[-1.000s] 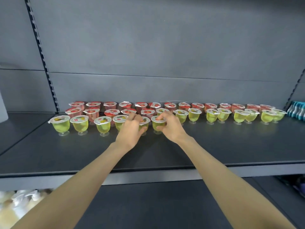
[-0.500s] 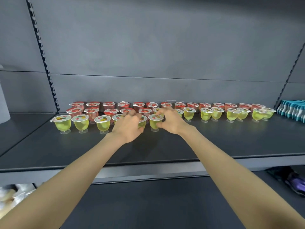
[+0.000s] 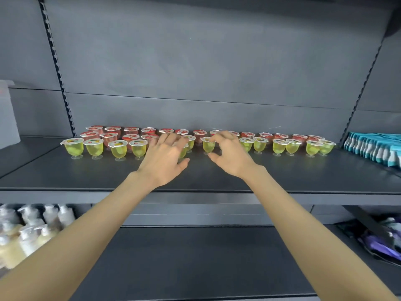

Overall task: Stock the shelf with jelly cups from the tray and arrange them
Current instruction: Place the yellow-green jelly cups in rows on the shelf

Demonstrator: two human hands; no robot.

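Yellow jelly cups [image 3: 74, 147] stand in a front row on the dark shelf [image 3: 282, 170], with red jelly cups [image 3: 112, 129] in rows behind them. My left hand [image 3: 167, 157] hovers with its fingers spread and fairly straight over one yellow cup [image 3: 184, 152], which it mostly hides. My right hand [image 3: 230, 155] curls around another yellow cup [image 3: 208, 145], index finger at the lid and thumb near the foot. No tray is in view.
Blue-and-white packets [image 3: 373, 148] line the shelf's right end. A white object [image 3: 6, 116] stands at the far left. On the lower shelf are pale bottles [image 3: 28, 231] at the left and purple packs [image 3: 382, 242] at the right. Perforated uprights flank the bay.
My left hand has opened its fingers from a curled grip on a yellow cup. The two hands have drawn apart, and the view has shifted so more of the lower shelf shows.
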